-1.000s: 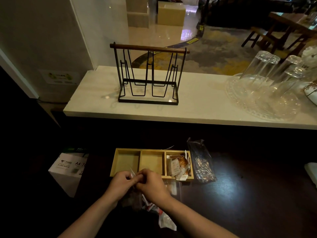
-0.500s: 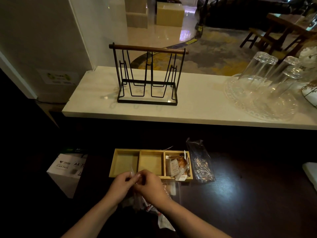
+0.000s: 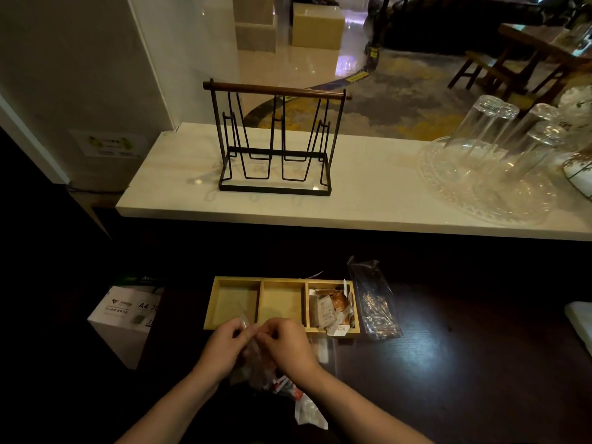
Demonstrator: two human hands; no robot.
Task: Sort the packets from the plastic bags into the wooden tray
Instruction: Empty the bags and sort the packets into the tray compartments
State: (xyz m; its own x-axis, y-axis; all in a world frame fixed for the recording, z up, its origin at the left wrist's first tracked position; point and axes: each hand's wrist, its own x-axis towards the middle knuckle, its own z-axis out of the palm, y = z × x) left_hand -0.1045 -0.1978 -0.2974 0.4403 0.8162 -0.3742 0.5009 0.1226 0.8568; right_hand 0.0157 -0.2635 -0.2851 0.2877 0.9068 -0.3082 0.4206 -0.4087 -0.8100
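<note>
One long pale counter runs across the far side, and on it stands one black wire rack with a wooden bar on top, plus a clear glass tray at the right holding what looks like three upturned glasses, though the edge of the frame cuts that lot off so the count's shaky. Nearer is one dark table, pretty murky. One white A4 paper box sits at the left, half lost in shadow. One wooden tray has three compartments: only the right one holds packets, too jumbled to count. One empty-looking clear bag lies just right of the tray. Nearest, both hands are together pinching the top of a second plastic bag: left hand and right hand, fingertips curled on the film. A few more packets poke out below the wrists, mostly hidden.
</note>
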